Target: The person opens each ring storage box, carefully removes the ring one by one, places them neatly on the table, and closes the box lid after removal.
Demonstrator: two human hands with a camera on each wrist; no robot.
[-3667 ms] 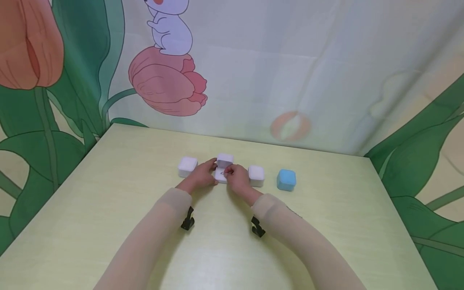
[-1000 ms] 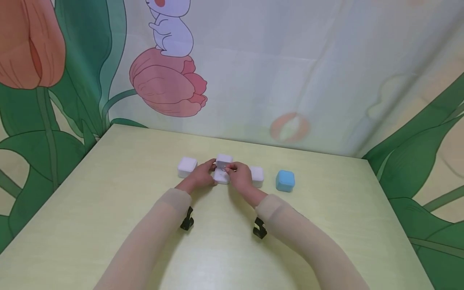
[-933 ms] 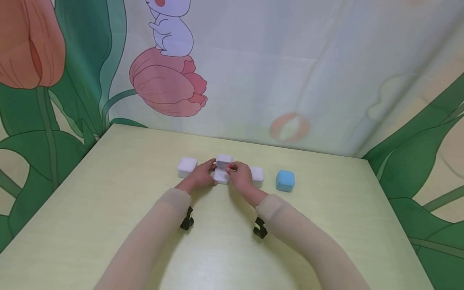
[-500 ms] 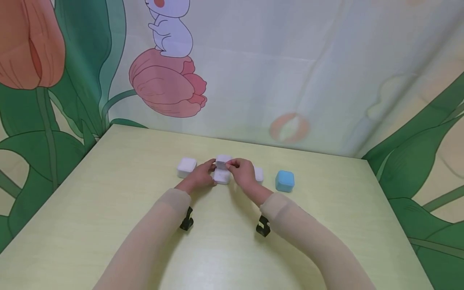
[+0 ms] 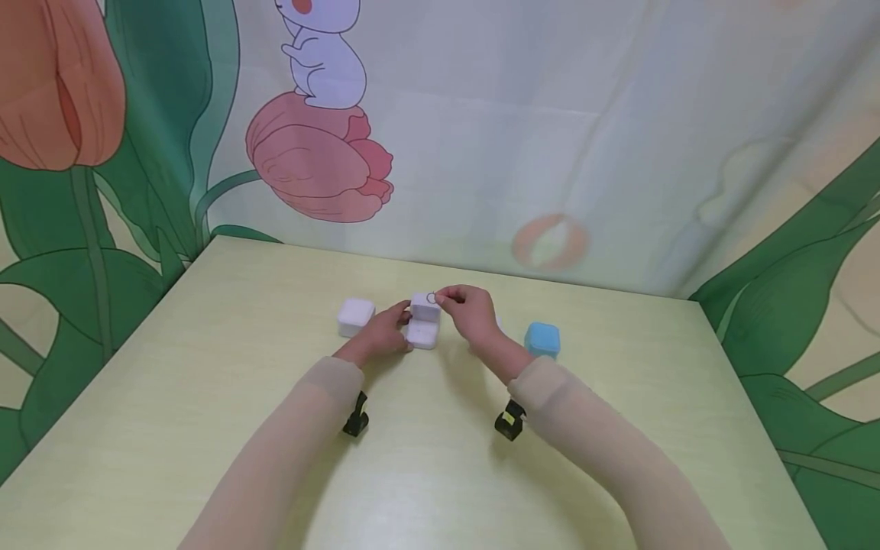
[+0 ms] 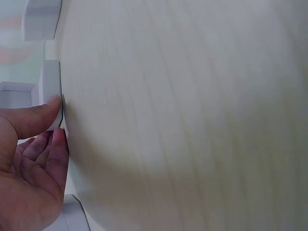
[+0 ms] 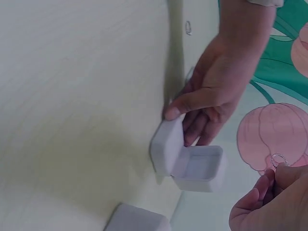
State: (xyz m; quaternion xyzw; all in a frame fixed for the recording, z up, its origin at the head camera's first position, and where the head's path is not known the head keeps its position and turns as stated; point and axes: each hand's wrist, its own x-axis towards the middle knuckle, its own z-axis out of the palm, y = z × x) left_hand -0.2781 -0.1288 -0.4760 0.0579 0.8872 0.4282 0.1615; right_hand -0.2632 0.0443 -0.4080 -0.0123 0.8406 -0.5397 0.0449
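A white ring box (image 5: 422, 334) stands on the table with its lid (image 5: 425, 312) up. My left hand (image 5: 383, 333) grips the box from the left side. In the left wrist view the thumb (image 6: 41, 117) lies on the front of the box's base (image 6: 52, 79). Above and to the right of the lid, my right hand (image 5: 470, 309) pinches a thin ring (image 5: 431, 298) between thumb and fingertips. The ring (image 7: 278, 159) shows clearly in the right wrist view, apart from the box.
A closed white box (image 5: 356, 317) sits left of the left hand. Another white box (image 5: 498, 324) is mostly hidden behind the right hand. Farther right stands a light blue box (image 5: 543, 338). A small oval shiny thing (image 7: 188, 28) appears in the right wrist view.
The right hand has lifted the ring out of the box, moving up and to the right past the lid. The left hand has stayed at the box.
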